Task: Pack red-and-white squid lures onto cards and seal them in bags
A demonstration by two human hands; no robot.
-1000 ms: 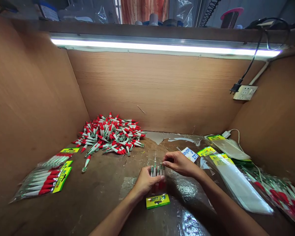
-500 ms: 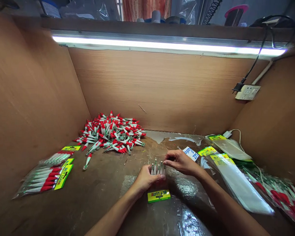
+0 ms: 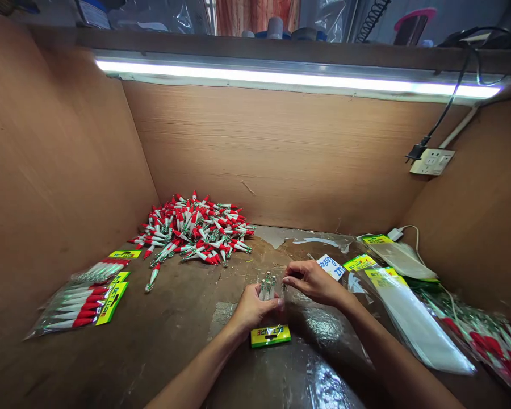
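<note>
My left hand (image 3: 255,309) is closed around several white-bodied fishing lures (image 3: 267,288), their hook ends pointing up. Below its thumb a yellow and green "BCT LURE" header card (image 3: 270,336) shows upside down. Clear plastic seems to join card and lures, but I cannot tell whether the lures lie inside a bag. Just to the right, my right hand (image 3: 310,281) pinches one fishing lure (image 3: 284,288) by its hook end, slightly apart from the bunch. The lower parts of the lures are mostly hidden by my left hand.
A heap of red and white lures (image 3: 196,230) lies back left, with filled packs (image 3: 74,307) in front. At right are clear carded bags (image 3: 417,318), more bagged lures (image 3: 489,341) and a handwritten card (image 3: 331,267). A plug (image 3: 417,151) hangs by the outlet (image 3: 432,162).
The lures in my left hand have bunched closer together and shifted slightly left with the header card. A gap now shows between them and the lure in my right hand.
</note>
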